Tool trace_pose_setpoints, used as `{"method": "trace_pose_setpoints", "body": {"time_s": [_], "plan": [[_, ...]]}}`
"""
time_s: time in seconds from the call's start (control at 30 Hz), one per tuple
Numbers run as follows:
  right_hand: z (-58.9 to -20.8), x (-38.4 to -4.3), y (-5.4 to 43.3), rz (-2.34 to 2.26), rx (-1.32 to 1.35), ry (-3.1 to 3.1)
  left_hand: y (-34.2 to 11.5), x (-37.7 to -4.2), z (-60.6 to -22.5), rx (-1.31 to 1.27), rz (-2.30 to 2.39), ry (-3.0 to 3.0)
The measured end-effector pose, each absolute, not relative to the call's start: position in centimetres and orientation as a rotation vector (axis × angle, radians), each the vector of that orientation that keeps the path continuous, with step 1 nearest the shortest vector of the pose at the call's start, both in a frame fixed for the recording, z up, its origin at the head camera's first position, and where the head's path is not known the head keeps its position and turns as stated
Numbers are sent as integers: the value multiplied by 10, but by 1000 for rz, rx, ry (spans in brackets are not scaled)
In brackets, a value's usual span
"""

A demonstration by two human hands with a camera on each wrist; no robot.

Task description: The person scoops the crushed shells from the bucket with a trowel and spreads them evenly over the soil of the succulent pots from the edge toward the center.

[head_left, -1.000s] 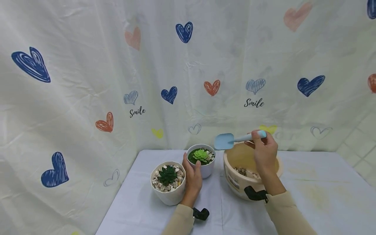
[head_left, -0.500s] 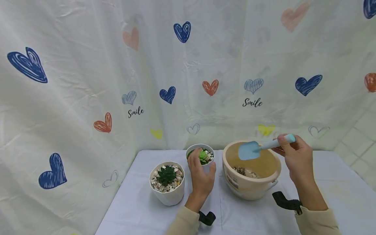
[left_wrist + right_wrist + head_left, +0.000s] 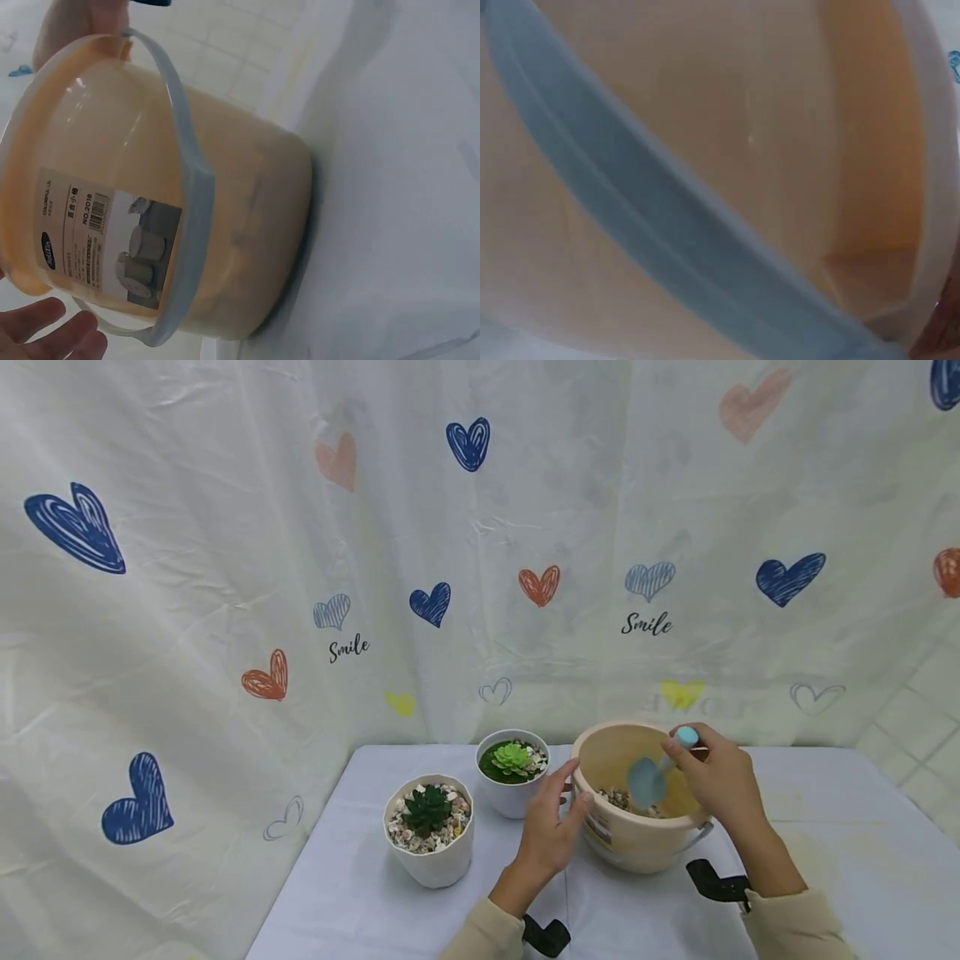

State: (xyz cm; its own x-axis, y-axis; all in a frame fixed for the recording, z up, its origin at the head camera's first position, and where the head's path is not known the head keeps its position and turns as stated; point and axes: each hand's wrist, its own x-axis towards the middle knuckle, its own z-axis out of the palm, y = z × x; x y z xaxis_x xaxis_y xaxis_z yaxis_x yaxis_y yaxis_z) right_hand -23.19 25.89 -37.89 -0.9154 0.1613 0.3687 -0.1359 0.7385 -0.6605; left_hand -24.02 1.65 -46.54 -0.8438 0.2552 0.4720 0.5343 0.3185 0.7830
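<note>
My right hand [image 3: 716, 777] grips the handle of a small light-blue shovel [image 3: 647, 783], whose blade points down inside a beige plastic bucket [image 3: 637, 839]. Stones and shells [image 3: 617, 797] lie at the bucket's bottom, partly hidden by the blade. My left hand [image 3: 547, 827] is at the bucket's left side, fingers spread by the rim. In the left wrist view a few fingertips [image 3: 56, 330] appear beside the rim, near the bucket's pale handle [image 3: 191, 202]; whether they touch is hard to tell. The right wrist view is filled by the bucket wall [image 3: 705, 112] and its blue-grey handle [image 3: 652, 195].
To the left stands a white pot [image 3: 435, 864] with a dark green succulent [image 3: 427, 810] amid pebbles. Behind it a smaller white pot [image 3: 508, 797] holds a light green succulent [image 3: 512, 758]. A white cloth covers the table [image 3: 337, 877]; a heart-patterned curtain [image 3: 480, 543] hangs behind.
My left hand has moved right from the small white pot to the bucket's side. The shovel, first held level near that pot, has swung right and down into the bucket.
</note>
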Motion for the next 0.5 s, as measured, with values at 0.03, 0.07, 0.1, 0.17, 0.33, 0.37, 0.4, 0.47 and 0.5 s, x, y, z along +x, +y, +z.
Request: {"method": "trace_pose_setpoints", "body": {"time_s": [0.03,0.07,0.1,0.17,0.33,0.37,0.4,0.47,0.5], "plan": [[-380,-234,257,988,-2,-2550,17,-240,-466,-721,-1596,-2330],[-382,-236,256,967,17,-2566,18,-241,-466,-723,-1659,-2335],[-382,-237,254,950,37,-2584,18,-241,-467,-724,-1726,-2339],[-384,-241,251,910,65,-2618,20,-241,-467,-717,-1841,-2338],[-385,-248,240,855,120,-2702,23,-241,-469,-654,-1960,-2358],[-385,-249,238,848,129,-2715,24,-241,-469,-644,-1963,-2362],[-385,-250,237,841,134,-2725,24,-241,-469,-636,-1960,-2368],[-384,-250,234,821,139,-2735,25,-241,-469,-631,-1962,-2379],[-384,-250,234,812,137,-2736,26,-241,-470,-629,-1958,-2383]]}}
